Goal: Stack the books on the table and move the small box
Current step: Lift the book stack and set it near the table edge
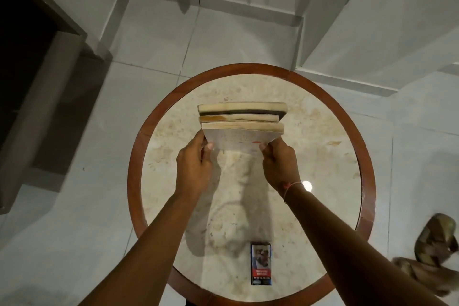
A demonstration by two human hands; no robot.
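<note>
Three paperbacks (242, 118) are being pinched as one bundle above the worktop (323, 131) centre, left hand (195, 165) and right hand (279, 163) gripping opposite lower corners. Light, floppy, likely to slide apart. Small box (260, 263) is lying untouched, well nearer the body.

books (242, 119): three, stacked, mid-table | small box (261, 263): flat, near edge

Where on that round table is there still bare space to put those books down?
Bare marble lies left and right of the books, out to the table's wooden rim, and behind them toward the far rim. The middle, between the left hand, the right hand and the small box, is crossed by both forearms. The near edge is crowded by the box.
</note>
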